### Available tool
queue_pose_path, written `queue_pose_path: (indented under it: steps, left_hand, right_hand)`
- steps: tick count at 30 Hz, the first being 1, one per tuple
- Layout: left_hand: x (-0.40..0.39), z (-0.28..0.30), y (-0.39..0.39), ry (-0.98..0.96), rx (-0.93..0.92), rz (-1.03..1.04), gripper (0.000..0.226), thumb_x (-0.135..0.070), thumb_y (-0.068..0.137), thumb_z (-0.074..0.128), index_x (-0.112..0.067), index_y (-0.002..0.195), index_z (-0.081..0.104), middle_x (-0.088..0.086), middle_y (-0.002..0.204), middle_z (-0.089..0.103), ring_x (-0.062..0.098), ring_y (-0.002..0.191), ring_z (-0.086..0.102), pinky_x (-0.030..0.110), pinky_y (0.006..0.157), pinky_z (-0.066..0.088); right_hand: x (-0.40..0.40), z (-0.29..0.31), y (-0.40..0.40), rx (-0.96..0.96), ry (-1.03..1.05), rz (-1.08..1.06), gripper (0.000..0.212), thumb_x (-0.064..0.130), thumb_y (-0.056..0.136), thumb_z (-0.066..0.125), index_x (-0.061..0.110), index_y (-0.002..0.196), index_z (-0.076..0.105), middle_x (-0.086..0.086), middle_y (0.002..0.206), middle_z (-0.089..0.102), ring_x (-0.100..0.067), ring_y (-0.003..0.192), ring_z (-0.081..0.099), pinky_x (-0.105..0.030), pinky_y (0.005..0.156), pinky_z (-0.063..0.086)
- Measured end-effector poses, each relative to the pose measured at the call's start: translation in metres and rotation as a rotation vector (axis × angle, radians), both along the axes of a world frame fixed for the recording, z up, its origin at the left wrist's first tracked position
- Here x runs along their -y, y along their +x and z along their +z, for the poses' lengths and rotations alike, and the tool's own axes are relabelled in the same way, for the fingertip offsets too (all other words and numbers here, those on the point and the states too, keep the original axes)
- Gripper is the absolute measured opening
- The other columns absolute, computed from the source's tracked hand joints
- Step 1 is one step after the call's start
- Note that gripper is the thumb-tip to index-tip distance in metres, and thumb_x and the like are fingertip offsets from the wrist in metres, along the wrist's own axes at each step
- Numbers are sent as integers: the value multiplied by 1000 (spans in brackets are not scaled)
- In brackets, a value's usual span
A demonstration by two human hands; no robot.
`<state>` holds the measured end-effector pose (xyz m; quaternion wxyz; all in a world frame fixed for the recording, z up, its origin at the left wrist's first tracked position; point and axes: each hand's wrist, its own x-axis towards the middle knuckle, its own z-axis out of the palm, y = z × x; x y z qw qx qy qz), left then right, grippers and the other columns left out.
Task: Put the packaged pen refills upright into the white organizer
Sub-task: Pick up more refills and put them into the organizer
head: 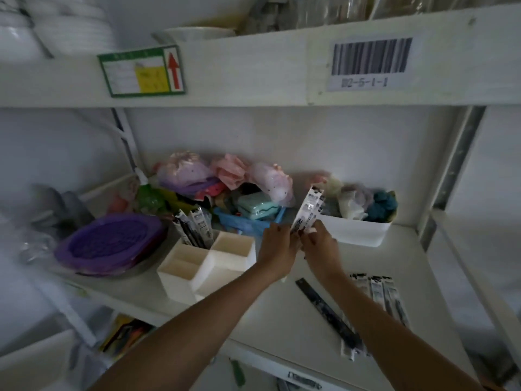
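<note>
While my left hand (pixel 277 246) and right hand (pixel 320 245) together pinch a black-and-white packaged pen refill (pixel 307 211) upright, the white compartmented plastic organizer (pixel 208 263) sits at nine o'clock, refill packets (pixel 194 227) standing in its back compartment.

Bare shelf (pixel 262 314) lies open between the white organizer (pixel 208 263) and the loose refill packs (pixel 377 292) near the right edge. The organizer's rear-left compartment is crowded with standing packs (pixel 194 227); the others look empty. A white bin (pixel 355 231) and heaped clutter (pixel 225 190) block the back edge
</note>
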<state>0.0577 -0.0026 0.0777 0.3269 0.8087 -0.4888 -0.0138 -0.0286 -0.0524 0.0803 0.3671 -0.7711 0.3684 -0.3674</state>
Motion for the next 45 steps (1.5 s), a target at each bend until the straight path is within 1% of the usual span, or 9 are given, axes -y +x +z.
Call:
queue_pose_path:
  steps: [7, 10, 16, 21, 27, 30, 35, 39, 45]
  left_hand:
    - [-37, 33, 88, -376, -56, -53, 28, -5, 94, 44, 1, 119, 54, 24, 119, 56, 32, 109, 54, 27, 92, 42]
    - [-52, 38, 139, -457, -35, -92, 31, -5, 91, 52, -1, 122, 54, 18, 119, 63, 30, 110, 58, 36, 95, 49]
    - [-74, 34, 226, -333, -54, -247, 48, -3, 84, 62, -5, 129, 46, 13, 126, 61, 26, 118, 57, 43, 101, 49]
    - [-81, 19, 260, -81, -18, -323, 37, -19, 80, 70, -11, 113, 57, 9, 109, 72, 26, 99, 68, 42, 85, 56]
    - [-75, 11, 252, 45, -23, -352, 39, -35, 78, 69, -13, 110, 59, 12, 102, 73, 28, 91, 69, 33, 77, 56]
    - [-79, 13, 246, -170, -44, -349, 53, -21, 85, 64, -11, 131, 41, 21, 104, 69, 29, 76, 66, 21, 59, 50]
    - [-85, 12, 238, -362, 96, -452, 72, 2, 75, 70, -12, 139, 39, 21, 133, 55, 28, 112, 61, 25, 88, 49]
    - [-82, 9, 240, -188, 236, -394, 34, -5, 84, 62, -4, 117, 61, 21, 118, 66, 36, 107, 63, 40, 88, 49]
    - [-85, 8, 232, 257, 669, -322, 32, -24, 94, 40, -8, 103, 65, 14, 111, 69, 31, 105, 58, 41, 86, 45]
  right_hand:
    - [-30, 35, 103, 138, -97, 17, 14, 9, 92, 47, 2, 99, 55, -19, 98, 70, -34, 84, 66, -47, 77, 55]
    - [-45, 36, 150, 182, -142, 6, 17, 6, 92, 47, 2, 106, 53, -18, 97, 70, -31, 81, 66, -44, 74, 55]
    - [-69, 20, 218, 148, -198, -85, 64, -2, 85, 43, 19, 141, 19, -5, 72, 58, -24, 57, 58, -21, 45, 40]
    - [-86, -9, 229, -107, -251, -147, 64, 5, 90, 44, 24, 143, 14, -20, 85, 67, -36, 75, 62, -49, 71, 55]
    - [-84, -27, 213, -484, -417, -244, 59, -1, 80, 48, 15, 135, 32, -17, 98, 67, -31, 96, 57, -39, 96, 36]
    - [-87, -32, 207, -612, -444, -216, 42, 4, 85, 47, 12, 126, 44, -19, 103, 66, -32, 101, 56, -39, 99, 35]
    - [-95, -26, 207, -571, -373, -240, 37, 6, 85, 49, 11, 122, 49, -18, 115, 62, -33, 110, 49, -40, 95, 36]
    - [-102, -13, 214, -304, -319, -130, 63, 5, 85, 47, 12, 143, 21, -18, 135, 49, -32, 124, 45, -44, 105, 35]
    - [-96, -33, 212, -617, -270, 40, 56, 22, 93, 40, 7, 142, 19, -16, 145, 39, -30, 136, 30, -45, 113, 23]
